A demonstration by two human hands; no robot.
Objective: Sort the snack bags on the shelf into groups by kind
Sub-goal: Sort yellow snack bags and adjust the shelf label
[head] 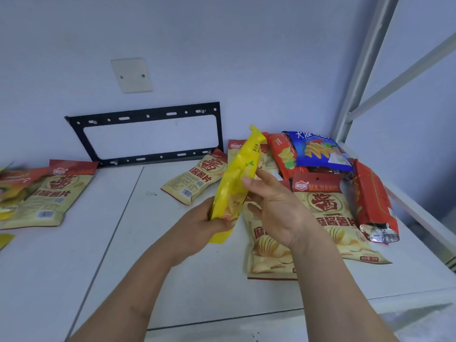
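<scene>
A yellow snack bag [238,176] stands tilted above the middle of the white shelf [172,255]. My left hand [209,222] grips its lower end. My right hand [276,206] is beside it on the right with fingers straight, the fingertips touching the bag's side. Under and right of my hands lies a heap: beige and red chip bags [328,211], a red bag [370,201] on its side, an orange-red bag [283,154] and a blue bag [318,149]. One beige bag [197,178] lies apart behind the yellow one. At the far left lie another beige bag [51,196] and blurred bags [12,186].
A black metal bracket frame [148,134] leans against the back wall. A blank wall plate [132,75] sits above it. White shelf uprights and a diagonal brace [365,77] stand at the right. Yellow bag corners [5,239] show at the left edge.
</scene>
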